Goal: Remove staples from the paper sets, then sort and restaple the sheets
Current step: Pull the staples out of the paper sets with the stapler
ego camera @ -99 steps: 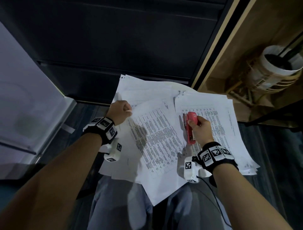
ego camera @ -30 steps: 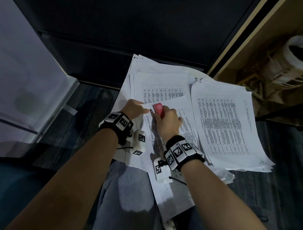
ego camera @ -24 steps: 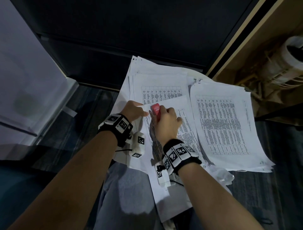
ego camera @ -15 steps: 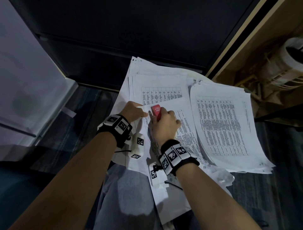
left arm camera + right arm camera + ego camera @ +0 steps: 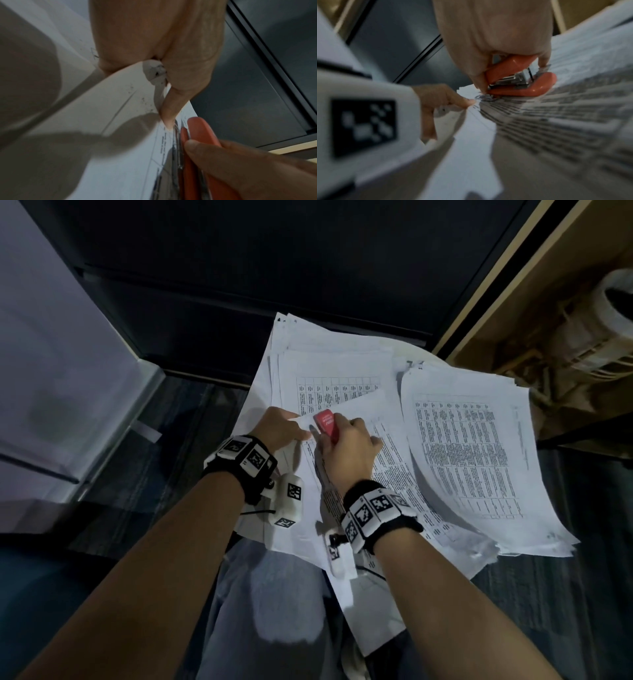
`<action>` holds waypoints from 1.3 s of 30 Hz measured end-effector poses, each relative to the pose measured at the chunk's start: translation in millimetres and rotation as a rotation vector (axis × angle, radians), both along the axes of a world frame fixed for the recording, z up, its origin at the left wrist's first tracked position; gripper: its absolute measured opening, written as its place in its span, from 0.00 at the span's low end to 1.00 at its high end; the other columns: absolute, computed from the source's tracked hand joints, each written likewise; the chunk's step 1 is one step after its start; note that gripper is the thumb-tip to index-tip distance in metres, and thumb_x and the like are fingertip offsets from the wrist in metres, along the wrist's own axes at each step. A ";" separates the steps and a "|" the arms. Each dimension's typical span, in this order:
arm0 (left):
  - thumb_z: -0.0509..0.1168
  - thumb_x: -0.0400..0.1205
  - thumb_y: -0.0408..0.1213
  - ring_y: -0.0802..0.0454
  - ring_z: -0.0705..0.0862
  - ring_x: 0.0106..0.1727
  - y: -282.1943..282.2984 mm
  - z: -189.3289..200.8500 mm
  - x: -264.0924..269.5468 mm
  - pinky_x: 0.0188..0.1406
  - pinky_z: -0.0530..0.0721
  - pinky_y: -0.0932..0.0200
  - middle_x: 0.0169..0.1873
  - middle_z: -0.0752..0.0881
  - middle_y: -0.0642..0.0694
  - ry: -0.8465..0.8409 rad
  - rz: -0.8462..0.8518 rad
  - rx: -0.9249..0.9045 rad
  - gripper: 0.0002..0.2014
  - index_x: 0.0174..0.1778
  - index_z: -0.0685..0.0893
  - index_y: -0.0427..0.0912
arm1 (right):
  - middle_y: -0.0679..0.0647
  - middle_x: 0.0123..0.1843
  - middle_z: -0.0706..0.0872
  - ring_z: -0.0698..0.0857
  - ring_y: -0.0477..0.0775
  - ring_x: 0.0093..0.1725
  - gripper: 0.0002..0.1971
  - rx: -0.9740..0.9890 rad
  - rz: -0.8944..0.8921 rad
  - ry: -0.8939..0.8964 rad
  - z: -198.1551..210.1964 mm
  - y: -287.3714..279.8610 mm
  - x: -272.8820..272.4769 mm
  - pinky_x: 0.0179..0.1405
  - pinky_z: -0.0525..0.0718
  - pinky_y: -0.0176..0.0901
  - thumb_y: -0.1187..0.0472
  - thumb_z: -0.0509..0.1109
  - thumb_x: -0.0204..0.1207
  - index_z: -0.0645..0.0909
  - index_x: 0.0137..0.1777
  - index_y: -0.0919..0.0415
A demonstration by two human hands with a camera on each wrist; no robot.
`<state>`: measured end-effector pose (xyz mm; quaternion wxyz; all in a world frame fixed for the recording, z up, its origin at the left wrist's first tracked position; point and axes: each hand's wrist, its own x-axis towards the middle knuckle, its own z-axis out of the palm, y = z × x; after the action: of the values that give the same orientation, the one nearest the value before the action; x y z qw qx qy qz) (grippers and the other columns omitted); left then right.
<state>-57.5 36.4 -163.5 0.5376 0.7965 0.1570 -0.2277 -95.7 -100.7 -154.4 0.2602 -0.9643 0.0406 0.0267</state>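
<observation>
A printed paper set (image 5: 387, 446) lies on my lap atop loose sheets. My left hand (image 5: 301, 430) pinches its top left corner (image 5: 154, 75) between thumb and fingers. My right hand (image 5: 342, 440) grips a red stapler (image 5: 325, 422) and holds its tail end down on that same corner, right beside my left fingertips (image 5: 469, 101). In the right wrist view the stapler (image 5: 518, 81) touches the paper at a small dark mark. The left wrist view shows the stapler (image 5: 202, 129) with my right thumb (image 5: 214, 152) on it.
A second printed pile (image 5: 472, 460) lies to the right and another (image 5: 335, 371) behind the hands. A dark cabinet (image 5: 274, 268) stands at the back, a pale panel (image 5: 61, 371) at the left and a wooden shelf with a white roll (image 5: 613, 302) at the right.
My right hand carried the stapler from the right pile leftward to the corner my left hand holds. Over the last second both hands have stayed almost still there.
</observation>
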 end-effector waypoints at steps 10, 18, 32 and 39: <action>0.73 0.71 0.26 0.49 0.81 0.37 1.9 2.2 0.2 0.41 0.76 0.59 0.35 0.85 0.41 0.012 -0.013 0.029 0.04 0.40 0.87 0.31 | 0.59 0.58 0.80 0.80 0.62 0.58 0.15 -0.065 0.012 -0.022 -0.1 10.7 3.6 0.72 0.62 0.61 0.56 0.65 0.79 0.78 0.65 0.57; 0.72 0.72 0.25 0.50 0.80 0.35 -0.1 0.9 2.7 0.37 0.75 0.60 0.30 0.83 0.45 0.030 -0.019 0.070 0.08 0.30 0.82 0.38 | 0.59 0.55 0.82 0.81 0.63 0.55 0.18 -0.115 0.109 -0.088 -4.1 6.9 9.8 0.73 0.61 0.62 0.59 0.68 0.76 0.79 0.66 0.57; 0.72 0.74 0.24 0.53 0.76 0.35 20.8 12.0 22.9 0.38 0.77 0.58 0.32 0.76 0.45 -0.079 0.060 0.250 0.10 0.32 0.78 0.36 | 0.39 0.34 0.82 0.85 0.59 0.46 0.07 0.518 -0.253 0.104 19.3 -17.8 29.4 0.64 0.76 0.63 0.59 0.70 0.77 0.80 0.40 0.45; 0.83 0.63 0.43 0.39 0.84 0.58 47.4 16.6 15.2 0.58 0.83 0.45 0.54 0.86 0.41 -0.023 0.490 -0.287 0.31 0.60 0.84 0.37 | 0.48 0.43 0.90 0.90 0.60 0.44 0.11 0.735 -0.363 0.127 16.6 -45.1 22.3 0.48 0.89 0.65 0.60 0.71 0.77 0.83 0.45 0.38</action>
<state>-42.2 83.8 -146.9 0.6858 0.6530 0.3048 -0.1016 -73.4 -145.8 -137.8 0.5845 -0.7810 0.2136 0.0524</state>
